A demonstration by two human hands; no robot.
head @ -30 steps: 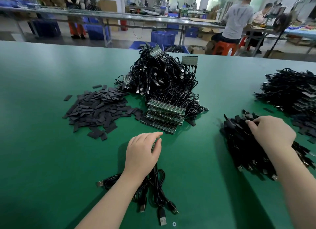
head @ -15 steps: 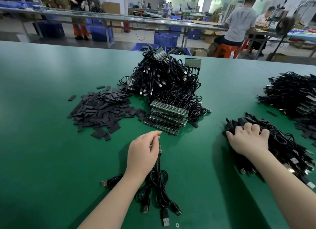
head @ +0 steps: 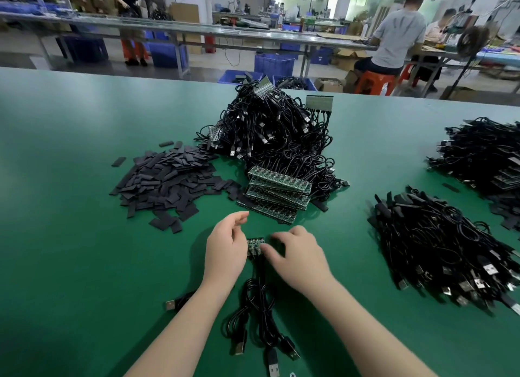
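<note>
A small green circuit board strip (head: pixel 255 246) lies on the green table (head: pixel 70 236) between my two hands, with several black USB cables (head: pixel 260 317) running from it toward me. My left hand (head: pixel 225 250) holds the strip's left end, its fingers curled. My right hand (head: pixel 298 257) pinches the strip's right end with curled fingers. The parts of the strip under my fingers are hidden.
A stack of green board strips (head: pixel 277 195) lies just beyond my hands, in front of a big heap of black cables (head: pixel 270 134). Flat black sleeves (head: pixel 166 182) are piled to the left. Bundled cables (head: pixel 444 247) lie to the right, and another heap (head: pixel 486 157) far right.
My right hand left the cable bundle on the right and came to the board strip beside my left hand. My left hand stayed at the strip.
</note>
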